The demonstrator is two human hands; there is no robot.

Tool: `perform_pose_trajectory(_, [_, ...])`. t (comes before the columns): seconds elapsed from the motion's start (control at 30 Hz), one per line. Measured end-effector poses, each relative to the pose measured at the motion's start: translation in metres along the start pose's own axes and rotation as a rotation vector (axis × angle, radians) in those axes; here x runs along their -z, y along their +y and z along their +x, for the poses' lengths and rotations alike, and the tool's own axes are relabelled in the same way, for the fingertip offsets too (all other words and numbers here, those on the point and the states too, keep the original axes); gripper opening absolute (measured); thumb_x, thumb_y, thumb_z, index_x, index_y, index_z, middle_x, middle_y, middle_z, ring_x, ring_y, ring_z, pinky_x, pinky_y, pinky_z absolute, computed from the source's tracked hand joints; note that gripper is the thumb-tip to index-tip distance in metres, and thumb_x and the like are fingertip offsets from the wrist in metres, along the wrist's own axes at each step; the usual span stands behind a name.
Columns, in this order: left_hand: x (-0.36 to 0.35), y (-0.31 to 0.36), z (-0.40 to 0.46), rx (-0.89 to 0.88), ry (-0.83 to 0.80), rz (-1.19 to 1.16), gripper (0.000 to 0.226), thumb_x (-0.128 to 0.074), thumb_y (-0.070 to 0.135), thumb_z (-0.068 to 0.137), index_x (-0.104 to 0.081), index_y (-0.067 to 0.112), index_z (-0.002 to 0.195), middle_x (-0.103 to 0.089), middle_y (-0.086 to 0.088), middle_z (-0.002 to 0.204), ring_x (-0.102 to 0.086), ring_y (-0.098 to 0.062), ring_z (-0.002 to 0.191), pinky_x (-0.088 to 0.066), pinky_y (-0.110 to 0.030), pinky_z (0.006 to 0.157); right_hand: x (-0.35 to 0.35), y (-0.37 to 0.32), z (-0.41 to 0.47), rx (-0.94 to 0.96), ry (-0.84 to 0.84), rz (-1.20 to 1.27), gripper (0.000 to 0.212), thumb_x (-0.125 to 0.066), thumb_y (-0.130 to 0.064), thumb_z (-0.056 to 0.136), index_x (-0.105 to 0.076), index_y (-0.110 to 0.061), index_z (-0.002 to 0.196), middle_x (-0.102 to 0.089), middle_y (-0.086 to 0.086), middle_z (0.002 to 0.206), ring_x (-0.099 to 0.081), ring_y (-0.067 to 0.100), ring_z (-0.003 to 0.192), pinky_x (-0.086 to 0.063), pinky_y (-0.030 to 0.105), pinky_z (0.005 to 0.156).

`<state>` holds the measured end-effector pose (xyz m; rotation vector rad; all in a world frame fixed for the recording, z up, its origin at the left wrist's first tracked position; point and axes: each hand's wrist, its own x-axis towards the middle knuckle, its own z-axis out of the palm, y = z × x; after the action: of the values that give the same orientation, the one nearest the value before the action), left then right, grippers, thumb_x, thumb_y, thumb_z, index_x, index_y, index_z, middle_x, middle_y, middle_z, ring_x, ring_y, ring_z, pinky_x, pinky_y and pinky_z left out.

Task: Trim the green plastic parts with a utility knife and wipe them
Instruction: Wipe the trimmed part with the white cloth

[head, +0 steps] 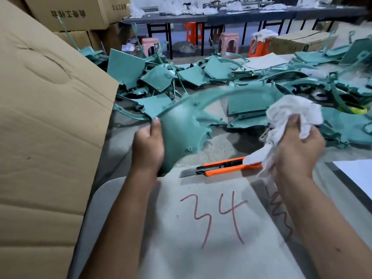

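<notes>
— Where is the green part (181,125) held?
— Gripped upright by the left hand (148,146), beyond the knife (221,167).
— And the cloth (291,117)?
— Bunched in the right hand (296,150), right of the part.

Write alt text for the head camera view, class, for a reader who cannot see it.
A person's left hand holds a green plastic part while the right hand grips a white rag. An orange utility knife, blade out, lies on a grey board marked 34; more green parts are piled behind.
</notes>
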<state>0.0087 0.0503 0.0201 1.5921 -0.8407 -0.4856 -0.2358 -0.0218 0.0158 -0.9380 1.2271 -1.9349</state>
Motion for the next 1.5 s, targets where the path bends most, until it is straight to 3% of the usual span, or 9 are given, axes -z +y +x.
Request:
perform_pose_trajectory(0.1, [0.018,-0.004,0.004,-0.279,0.018,0.266,0.050,-0.045,0.033,0.108,-0.034,0.016,0.062,-0.036,0.004,0.055,-0.033,-0.013,0.052,-0.027,-0.032,0.052,0.008,0.003,0.006,0.187,-0.054,-0.030,0.018,-0.058,-0.041,0.104,-0.063,-0.024,0.104,-0.070,-0.006,0.098,-0.067,0.001,0.089,-0.056,0.026,0.079])
perform_pose_trajectory(0.27, [0.022,-0.007,0.004,-0.415,-0.013,0.278,0.045,-0.043,0.036,0.106,-0.036,0.016,0.066,-0.035,0.005,0.057,-0.031,-0.013,0.054,-0.026,-0.032,0.054,0.001,0.009,-0.010,0.670,-0.702,-0.705,0.039,-0.050,-0.047,0.103,-0.070,-0.014,0.097,-0.054,-0.009,0.082,-0.056,0.027,0.083,-0.038,0.037,0.074])
perform_pose_trajectory(0.43, [0.030,-0.002,0.003,-0.482,-0.001,0.314,0.043,-0.042,0.040,0.103,-0.040,0.013,0.069,-0.037,0.002,0.057,-0.033,-0.016,0.054,-0.025,-0.035,0.053,0.002,-0.004,-0.011,0.680,-0.831,-0.566,0.059,-0.043,-0.053,0.106,-0.076,-0.004,0.109,-0.068,-0.002,0.082,-0.061,0.020,0.074,-0.051,0.035,0.072])
perform_pose_trajectory(0.63, [0.009,0.013,-0.023,-0.704,0.007,0.471,0.042,-0.042,0.043,0.104,-0.041,0.010,0.077,-0.042,-0.006,0.056,-0.046,-0.041,0.056,-0.039,-0.048,0.049,-0.020,-0.014,-0.043,0.861,-0.736,-0.606,0.042,-0.054,-0.041,0.103,-0.056,-0.012,0.073,-0.043,-0.009,0.068,-0.040,0.016,0.064,-0.028,0.034,0.058])
perform_pose_trajectory(0.8, [0.004,0.016,-0.028,-0.804,0.039,0.424,0.037,-0.043,0.041,0.105,-0.032,0.018,0.077,-0.026,0.005,0.056,-0.043,-0.036,0.053,-0.032,-0.043,0.046,-0.015,-0.013,-0.031,0.896,-0.755,-0.488,0.031,-0.067,-0.017,0.100,-0.062,0.003,0.077,-0.056,0.004,0.069,-0.048,0.027,0.066,-0.037,0.038,0.059])
perform_pose_trajectory(0.93, [0.002,0.011,-0.026,-0.700,0.081,0.209,0.033,-0.047,0.050,0.102,-0.050,0.018,0.093,-0.053,0.008,0.069,-0.054,-0.015,0.063,-0.043,-0.036,0.056,-0.009,-0.017,-0.032,0.951,-0.487,-0.416,0.017,-0.069,0.008,0.091,-0.060,0.001,0.078,-0.048,0.000,0.075,-0.039,0.017,0.067,-0.027,0.026,0.060])
perform_pose_trajectory(1.1, [-0.013,0.010,-0.037,-0.307,-0.183,-0.262,0.055,-0.056,0.054,0.089,-0.049,0.014,0.126,-0.063,-0.004,0.120,-0.062,-0.022,0.105,-0.054,-0.045,0.092,-0.010,-0.021,-0.026,0.647,-0.255,-0.067,0.011,-0.059,-0.005,0.101,-0.057,-0.015,0.096,-0.056,0.005,0.083,-0.050,0.018,0.072,-0.044,0.035,0.062])
perform_pose_trajectory(1.27, [-0.029,0.003,-0.044,-0.535,-0.365,0.262,0.053,-0.067,0.053,0.089,-0.058,0.021,0.130,-0.058,0.007,0.130,-0.053,-0.010,0.122,-0.047,-0.035,0.103,-0.014,-0.031,-0.018,0.011,-0.339,0.399,0.016,-0.065,-0.009,0.101,-0.060,-0.012,0.116,-0.068,0.000,0.098,-0.059,0.023,0.094,-0.051,0.060,0.098])
perform_pose_trajectory(1.5, [-0.033,0.005,-0.050,-0.689,-0.392,0.498,0.047,-0.036,0.054,0.104,-0.062,0.024,0.128,-0.068,0.000,0.114,-0.061,-0.016,0.105,-0.051,-0.031,0.087,-0.021,-0.020,-0.040,-0.473,-0.287,0.387,0.019,-0.073,-0.029,0.092,-0.062,-0.017,0.100,-0.056,0.004,0.077,-0.052,0.020,0.057,-0.055,0.044,0.065])
